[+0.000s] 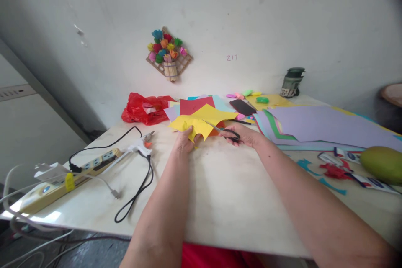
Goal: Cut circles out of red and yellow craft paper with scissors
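My left hand (186, 139) pinches the lower left part of a yellow sheet of paper (209, 114), thumb on top. A rounded piece is cut out of the sheet's near edge. In my right hand (240, 135) is a pair of scissors (231, 135) with dark handles, fingers wrapped round them. The blades point left and lie at the paper, over its right part. Behind and under the yellow sheet lie a red sheet (195, 106) and other coloured papers.
On the left are a glue gun (140, 147), its looped cable and a power strip (67, 182). A red plastic bag (143, 109) lies at the back. To the right are stacked paper sheets (323, 125), a phone (243, 107), a green bottle (292, 82), tubes and a green fruit (381, 165).
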`<move>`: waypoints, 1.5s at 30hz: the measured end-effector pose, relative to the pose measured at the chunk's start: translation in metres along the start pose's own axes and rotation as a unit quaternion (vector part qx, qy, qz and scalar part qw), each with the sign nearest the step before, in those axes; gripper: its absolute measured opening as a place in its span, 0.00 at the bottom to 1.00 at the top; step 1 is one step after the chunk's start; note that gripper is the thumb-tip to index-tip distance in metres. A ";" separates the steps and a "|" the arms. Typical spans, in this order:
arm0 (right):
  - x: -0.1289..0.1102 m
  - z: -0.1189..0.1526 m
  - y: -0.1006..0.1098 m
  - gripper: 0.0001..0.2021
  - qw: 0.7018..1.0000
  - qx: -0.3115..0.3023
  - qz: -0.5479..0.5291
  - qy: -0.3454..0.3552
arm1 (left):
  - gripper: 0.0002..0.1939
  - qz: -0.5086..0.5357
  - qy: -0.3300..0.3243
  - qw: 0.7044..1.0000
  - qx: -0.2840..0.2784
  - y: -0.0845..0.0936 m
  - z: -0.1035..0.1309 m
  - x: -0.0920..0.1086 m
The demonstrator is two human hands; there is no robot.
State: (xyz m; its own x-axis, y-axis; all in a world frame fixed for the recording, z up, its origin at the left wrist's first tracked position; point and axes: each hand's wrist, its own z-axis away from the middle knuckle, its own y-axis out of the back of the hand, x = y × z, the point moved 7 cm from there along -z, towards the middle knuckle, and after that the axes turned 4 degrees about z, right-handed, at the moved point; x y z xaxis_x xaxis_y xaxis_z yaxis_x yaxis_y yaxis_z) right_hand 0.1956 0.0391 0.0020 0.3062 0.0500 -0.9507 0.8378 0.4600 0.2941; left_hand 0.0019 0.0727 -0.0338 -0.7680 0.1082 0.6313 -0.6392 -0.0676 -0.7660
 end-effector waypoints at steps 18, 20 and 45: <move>0.008 -0.009 -0.004 0.16 0.999 0.008 -0.031 0.030 | 0.24 -0.013 0.025 1.000 0.000 -0.002 0.003 -0.003; 0.007 -0.008 -0.004 0.16 0.999 0.012 -0.021 0.024 | 0.23 -0.012 0.032 0.999 0.005 -0.002 0.003 -0.004; 0.005 0.001 0.002 0.08 0.999 -0.006 0.033 -0.011 | 0.11 0.052 0.009 0.998 0.037 -0.004 0.008 0.003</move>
State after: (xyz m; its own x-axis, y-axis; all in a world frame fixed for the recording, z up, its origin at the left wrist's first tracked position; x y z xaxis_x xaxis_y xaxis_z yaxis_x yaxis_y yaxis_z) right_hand 0.1996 0.0395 -0.0021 0.3698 0.0615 -0.9271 0.8102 0.4670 0.3541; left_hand 0.0017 0.0651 -0.0282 -0.8303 0.1152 0.5454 -0.5573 -0.1530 -0.8161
